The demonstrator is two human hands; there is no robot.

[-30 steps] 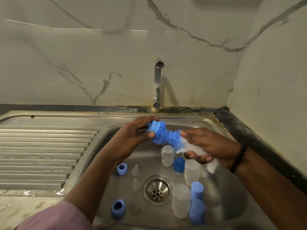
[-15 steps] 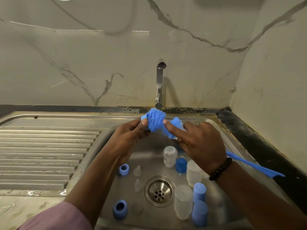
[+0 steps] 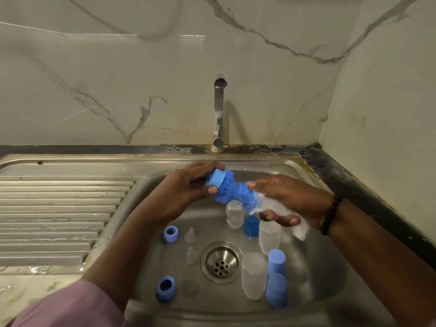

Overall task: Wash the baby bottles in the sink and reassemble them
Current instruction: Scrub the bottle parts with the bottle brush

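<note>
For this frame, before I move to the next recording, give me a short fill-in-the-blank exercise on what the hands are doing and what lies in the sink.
1. The left hand holds a blue ____ against the brush.
2. The right hand grips the brush by its ____ bristles.
3. The drain sits in the sink straight below the ____.
4. The ridged draining board lies on the sink's ____ side.

Missing words: cap; white; tap; left

There is only one camera, worn on the person's head. It looks forward and down, from close above, into the steel sink point(image 3: 271, 171), with the tap point(image 3: 219, 114) and the marble wall straight ahead.
</note>
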